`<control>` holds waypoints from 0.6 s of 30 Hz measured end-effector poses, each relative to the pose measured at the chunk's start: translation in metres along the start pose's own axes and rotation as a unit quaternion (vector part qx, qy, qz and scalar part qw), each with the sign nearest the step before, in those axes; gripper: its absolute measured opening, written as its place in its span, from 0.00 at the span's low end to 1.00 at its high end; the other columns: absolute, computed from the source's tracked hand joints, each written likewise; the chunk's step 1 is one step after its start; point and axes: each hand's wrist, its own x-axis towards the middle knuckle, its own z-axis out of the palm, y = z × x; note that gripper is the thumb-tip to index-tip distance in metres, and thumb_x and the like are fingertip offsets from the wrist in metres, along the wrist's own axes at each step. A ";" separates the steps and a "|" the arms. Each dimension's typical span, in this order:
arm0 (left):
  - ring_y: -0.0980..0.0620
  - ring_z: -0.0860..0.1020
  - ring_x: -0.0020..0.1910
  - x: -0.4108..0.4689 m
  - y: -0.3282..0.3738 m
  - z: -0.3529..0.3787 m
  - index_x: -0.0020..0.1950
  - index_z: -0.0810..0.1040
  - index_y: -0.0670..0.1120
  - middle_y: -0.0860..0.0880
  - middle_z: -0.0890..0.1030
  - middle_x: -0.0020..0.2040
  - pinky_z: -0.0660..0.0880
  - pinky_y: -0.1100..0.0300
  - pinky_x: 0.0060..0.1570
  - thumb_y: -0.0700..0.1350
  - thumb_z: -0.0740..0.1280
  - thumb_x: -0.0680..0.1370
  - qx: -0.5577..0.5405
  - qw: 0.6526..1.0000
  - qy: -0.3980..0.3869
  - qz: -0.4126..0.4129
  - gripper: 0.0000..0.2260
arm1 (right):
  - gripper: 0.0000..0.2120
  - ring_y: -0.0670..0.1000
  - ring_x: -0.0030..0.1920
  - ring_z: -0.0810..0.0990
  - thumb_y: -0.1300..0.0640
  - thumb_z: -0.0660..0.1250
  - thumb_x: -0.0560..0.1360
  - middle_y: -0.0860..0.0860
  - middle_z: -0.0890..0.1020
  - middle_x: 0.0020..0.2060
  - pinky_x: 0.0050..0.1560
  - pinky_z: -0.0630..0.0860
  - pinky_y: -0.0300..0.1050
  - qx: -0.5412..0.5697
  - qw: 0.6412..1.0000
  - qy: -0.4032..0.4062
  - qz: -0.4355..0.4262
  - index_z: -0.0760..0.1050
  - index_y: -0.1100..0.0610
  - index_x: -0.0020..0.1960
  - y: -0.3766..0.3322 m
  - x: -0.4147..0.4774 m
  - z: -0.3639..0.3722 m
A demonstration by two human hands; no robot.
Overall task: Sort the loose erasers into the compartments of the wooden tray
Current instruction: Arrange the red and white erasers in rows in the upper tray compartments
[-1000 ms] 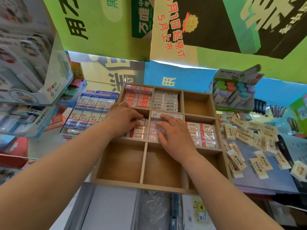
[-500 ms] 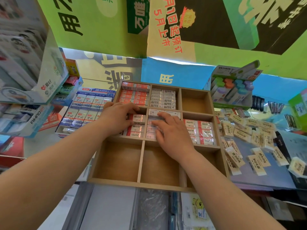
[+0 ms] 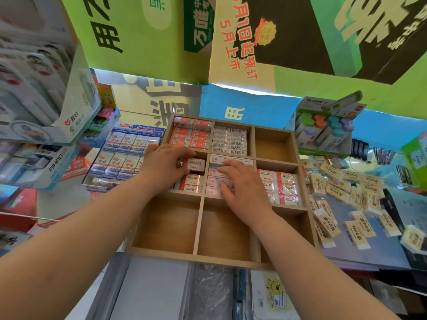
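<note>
Nine compartments divide the wooden tray (image 3: pixel 221 258) in the head view. Its far-left compartment holds red erasers (image 3: pixel 190 135) printed "2B", and the far-middle one holds barcode erasers (image 3: pixel 230 140) in white sleeves. In the middle-left compartment the left hand (image 3: pixel 165 166) pinches a white-and-red eraser (image 3: pixel 196 164) marked "2B" between thumb and forefinger, above others of its kind. The right hand (image 3: pixel 245 190) holds nothing: its nearly straight fingers press on the pale erasers (image 3: pixel 216 173) in the centre compartment (their print is too blurred to read). The middle-right compartment holds wrapped erasers (image 3: pixel 280 188), also marked "2B". Right of the tray, loose erasers (image 3: pixel 360 229) in cream sleeves with dark Chinese lettering lie scattered on the counter (image 3: pixel 381 250). Left of the tray sits a blue box (image 3: pixel 129 153) headed "2B", its packs marked "考试", and beside that a carton (image 3: pixel 55 162) reading "AIHAO".
</note>
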 end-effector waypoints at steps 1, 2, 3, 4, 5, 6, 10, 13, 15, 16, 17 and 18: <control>0.47 0.69 0.62 -0.003 -0.002 -0.001 0.60 0.72 0.53 0.48 0.76 0.60 0.60 0.53 0.62 0.45 0.66 0.73 -0.032 0.999 0.021 -0.007 0.16 | 0.15 0.49 0.66 0.65 0.55 0.59 0.76 0.50 0.71 0.64 0.65 0.56 0.38 0.020 0.999 0.027 0.008 0.71 0.54 0.62 -0.001 0.000 -0.002; 0.47 0.71 0.60 -0.005 -0.004 -0.004 0.60 0.73 0.52 0.48 0.77 0.59 0.64 0.53 0.60 0.43 0.67 0.73 -0.082 0.996 0.036 -0.017 0.16 | 0.14 0.50 0.65 0.67 0.56 0.60 0.76 0.51 0.74 0.62 0.63 0.55 0.36 0.034 0.998 0.052 0.014 0.72 0.55 0.61 -0.003 0.000 -0.005; 0.50 0.72 0.58 -0.007 -0.006 -0.007 0.60 0.73 0.51 0.48 0.77 0.59 0.69 0.55 0.55 0.42 0.68 0.72 -0.136 0.989 0.043 -0.027 0.17 | 0.13 0.50 0.63 0.68 0.56 0.61 0.75 0.52 0.75 0.60 0.61 0.55 0.35 0.039 0.997 0.065 0.014 0.72 0.56 0.59 -0.006 0.004 -0.007; 0.53 0.73 0.54 -0.009 -0.008 -0.009 0.60 0.73 0.50 0.48 0.78 0.58 0.71 0.60 0.49 0.41 0.69 0.71 -0.175 0.983 0.044 -0.031 0.18 | 0.13 0.51 0.63 0.68 0.56 0.62 0.75 0.52 0.76 0.59 0.60 0.56 0.35 0.036 0.997 0.064 0.003 0.73 0.56 0.59 -0.011 0.009 -0.009; 0.56 0.72 0.51 -0.010 -0.009 -0.011 0.60 0.73 0.50 0.49 0.78 0.58 0.70 0.65 0.44 0.40 0.69 0.71 -0.189 0.981 0.044 -0.027 0.19 | 0.14 0.51 0.62 0.68 0.56 0.62 0.75 0.52 0.75 0.60 0.60 0.57 0.37 0.024 0.998 0.051 -0.017 0.72 0.56 0.60 -0.018 0.017 -0.010; 0.58 0.72 0.49 -0.011 -0.009 -0.012 0.59 0.73 0.50 0.49 0.79 0.56 0.68 0.68 0.42 0.40 0.70 0.70 -0.184 0.982 0.042 -0.018 0.19 | 0.15 0.51 0.63 0.68 0.55 0.62 0.75 0.52 0.75 0.60 0.61 0.58 0.39 0.004 0.999 0.031 -0.038 0.71 0.55 0.62 -0.026 0.025 -0.011; 0.59 0.73 0.45 -0.013 -0.009 -0.011 0.57 0.75 0.49 0.49 0.81 0.51 0.68 0.64 0.47 0.40 0.71 0.69 -0.159 0.987 0.034 0.007 0.17 | 0.18 0.53 0.63 0.67 0.54 0.61 0.75 0.52 0.76 0.61 0.63 0.58 0.47 -0.086 0.992 -0.025 -0.090 0.68 0.54 0.64 -0.050 0.052 -0.005; 0.53 0.76 0.51 -0.011 -0.014 -0.010 0.60 0.72 0.50 0.49 0.81 0.54 0.70 0.59 0.52 0.42 0.70 0.70 -0.143 0.989 0.022 0.001 0.20 | 0.15 0.54 0.62 0.68 0.55 0.60 0.75 0.53 0.77 0.59 0.62 0.59 0.48 -0.131 0.987 -0.047 -0.086 0.70 0.54 0.62 -0.052 0.057 0.001; 0.47 0.74 0.57 -0.008 -0.017 -0.010 0.63 0.70 0.51 0.48 0.79 0.57 0.68 0.53 0.57 0.45 0.68 0.72 -0.102 0.995 0.016 0.008 0.20 | 0.13 0.54 0.60 0.68 0.57 0.60 0.75 0.54 0.77 0.57 0.62 0.60 0.48 -0.125 0.989 -0.046 -0.064 0.72 0.56 0.60 -0.052 0.057 0.003; 0.45 0.72 0.59 -0.007 -0.017 -0.011 0.63 0.70 0.50 0.48 0.78 0.58 0.66 0.51 0.60 0.46 0.65 0.74 -0.065 0.998 0.014 0.017 0.18 | 0.13 0.54 0.60 0.68 0.58 0.60 0.76 0.54 0.77 0.56 0.62 0.61 0.47 -0.120 0.990 -0.043 -0.055 0.72 0.56 0.59 -0.052 0.057 0.005; 0.45 0.71 0.60 -0.005 -0.018 -0.010 0.62 0.71 0.50 0.47 0.78 0.59 0.64 0.51 0.62 0.47 0.62 0.76 -0.018 0.999 0.009 0.035 0.15 | 0.13 0.53 0.60 0.68 0.59 0.60 0.76 0.54 0.77 0.57 0.62 0.63 0.47 -0.116 0.991 -0.039 -0.051 0.71 0.57 0.59 -0.051 0.057 0.006; 0.46 0.71 0.61 -0.004 -0.017 -0.009 0.61 0.72 0.49 0.47 0.77 0.59 0.60 0.52 0.64 0.46 0.58 0.77 0.029 0.998 0.003 0.058 0.13 | 0.13 0.53 0.60 0.68 0.59 0.60 0.76 0.54 0.77 0.57 0.61 0.64 0.46 -0.117 0.991 -0.035 -0.052 0.71 0.57 0.60 -0.052 0.056 0.007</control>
